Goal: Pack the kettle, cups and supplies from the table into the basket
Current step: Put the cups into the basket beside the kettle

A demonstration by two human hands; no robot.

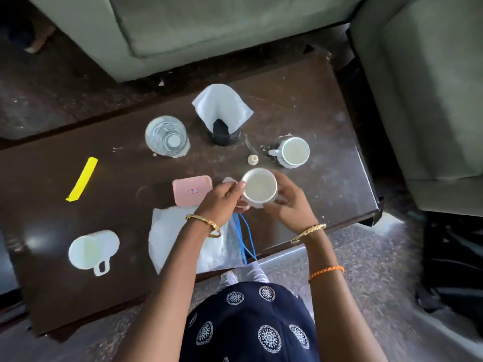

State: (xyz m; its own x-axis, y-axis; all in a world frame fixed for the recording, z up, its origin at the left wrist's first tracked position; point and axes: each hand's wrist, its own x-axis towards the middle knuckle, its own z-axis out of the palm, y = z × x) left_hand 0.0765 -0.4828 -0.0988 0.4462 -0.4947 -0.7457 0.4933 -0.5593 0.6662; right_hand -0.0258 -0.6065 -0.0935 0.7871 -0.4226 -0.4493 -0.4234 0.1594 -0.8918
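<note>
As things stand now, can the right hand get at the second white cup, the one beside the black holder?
Probably not yet: the right hand and left hand both hold a white cup. The second cup stands just beyond, nothing between.

A grey-green sofa (209,30) stands beyond the dark brown surface (326,105), a second grey-green seat (428,100) flanks its right end, and speckled stone floor (366,270) surrounds both, with a yellow strip (82,179) lying flat on the surface's left part.
</note>
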